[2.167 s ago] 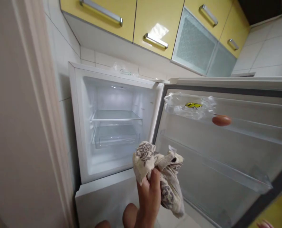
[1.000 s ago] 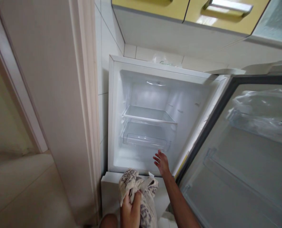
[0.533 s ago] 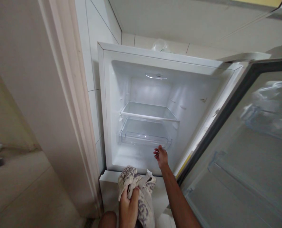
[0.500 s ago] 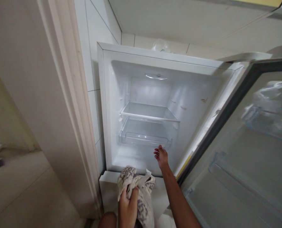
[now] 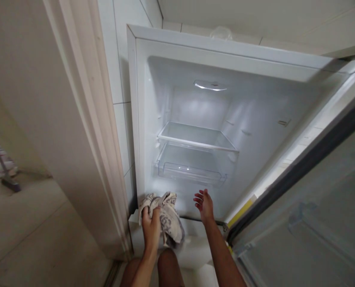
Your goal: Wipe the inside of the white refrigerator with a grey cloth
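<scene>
My left hand [image 5: 152, 223] grips a crumpled cloth [image 5: 169, 215], off-white with a grey pattern, at the lower left front of the open fridge [image 5: 138, 119]. Part of the cloth hangs down below the hand. To the right, my right hand [image 5: 204, 202] is raised before the fridge's lower opening, fingers apart and slightly curled, holding nothing. Just above it inside is a clear plastic drawer [image 5: 192, 173]. Over that drawer lies a glass shelf [image 5: 198, 135] with a white front edge. A lit lamp [image 5: 210, 85] shows at the top of the compartment.
The fridge door [image 5: 323, 199] stands swung out on the right, with a clear door bin [image 5: 311, 223]. A door frame [image 5: 84, 119] runs close along the left. Crumpled clear plastic [image 5: 221, 33] lies on top of the fridge. A broom-like tool [image 5: 11, 184] rests on the floor at far left.
My left hand has moved left and forward with the cloth, toward the fridge's lower left edge. The right hand stays nearly in place. The view has shifted closer to the fridge.
</scene>
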Motion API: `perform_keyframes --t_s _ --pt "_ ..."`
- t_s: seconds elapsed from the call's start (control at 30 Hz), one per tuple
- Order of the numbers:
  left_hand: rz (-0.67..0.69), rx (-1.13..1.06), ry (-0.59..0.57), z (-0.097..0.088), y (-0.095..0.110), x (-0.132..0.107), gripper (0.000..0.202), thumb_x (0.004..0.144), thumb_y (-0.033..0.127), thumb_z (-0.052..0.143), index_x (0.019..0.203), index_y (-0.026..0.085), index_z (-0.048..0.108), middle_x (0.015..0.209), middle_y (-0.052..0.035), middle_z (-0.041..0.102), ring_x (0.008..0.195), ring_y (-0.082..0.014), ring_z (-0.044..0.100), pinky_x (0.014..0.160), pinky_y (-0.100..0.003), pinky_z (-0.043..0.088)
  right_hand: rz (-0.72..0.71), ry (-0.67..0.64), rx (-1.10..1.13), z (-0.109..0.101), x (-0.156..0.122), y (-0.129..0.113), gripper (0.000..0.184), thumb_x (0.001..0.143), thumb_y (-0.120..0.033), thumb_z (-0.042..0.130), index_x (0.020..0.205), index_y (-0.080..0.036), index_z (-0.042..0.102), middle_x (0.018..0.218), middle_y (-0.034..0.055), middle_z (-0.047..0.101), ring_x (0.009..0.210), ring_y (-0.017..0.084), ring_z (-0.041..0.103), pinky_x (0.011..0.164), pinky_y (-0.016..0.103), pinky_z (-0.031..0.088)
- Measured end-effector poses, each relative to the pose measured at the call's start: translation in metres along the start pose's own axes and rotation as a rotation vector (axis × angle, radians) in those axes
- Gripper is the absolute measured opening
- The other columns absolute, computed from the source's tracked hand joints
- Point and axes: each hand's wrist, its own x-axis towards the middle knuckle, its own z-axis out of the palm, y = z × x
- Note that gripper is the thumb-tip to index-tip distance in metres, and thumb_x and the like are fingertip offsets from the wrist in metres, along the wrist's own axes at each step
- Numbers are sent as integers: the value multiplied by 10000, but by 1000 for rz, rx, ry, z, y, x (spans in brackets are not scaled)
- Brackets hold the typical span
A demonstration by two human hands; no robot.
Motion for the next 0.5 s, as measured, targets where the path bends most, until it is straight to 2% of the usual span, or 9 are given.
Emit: perform_keyframes --t_s 0.1,0.17,0.27,0.37,0.5 --pt "125 66 1 21 -11 33 428 854 413 516 1184 161 618 1262 -155 671 1296 -282 571 1183 -438 384 -107 28 -241 -9 -8 30 737 644 -888 590 898 -197 632 772 40 682 650 184 636 559 290 457" --pt "197 177 -37 37 -23 53 421 879 414 491 1180 141 600 1268 -192 660 1319 -299 553 1185 -464 376 -193 34 -342 -18 -10 47 685 639 -854 627 842 -201 656 778 52 682 714 207 629 698 352 499" --pt "241 261 -104 58 -45 79 361 884 398 508 1141 163 605 1284 -193 660 1345 -301 536 1182 -473 381 -422 15 -524 -34 -7 67 605 764 -776 578 887 -196 699 917 111 717 876 260 638 893 449 489" --pt "268 287 -145 75 -63 99 237 891 363 519 1012 200 641 1217 -159 698 1317 -283 560 1196 -464 362 -653 -16 -701 -48 0 85 530 916 -649 469 948 -178 709 958 142 716 911 272 639 898 479 494" --pt "259 307 -148 99 -72 126 159 898 308 544 856 203 655 1062 -147 727 1214 -298 613 1147 -501 400 -866 -39 -838 -59 4 102 440 1003 -497 417 980 -168 709 940 136 713 909 259 635 870 462 500"
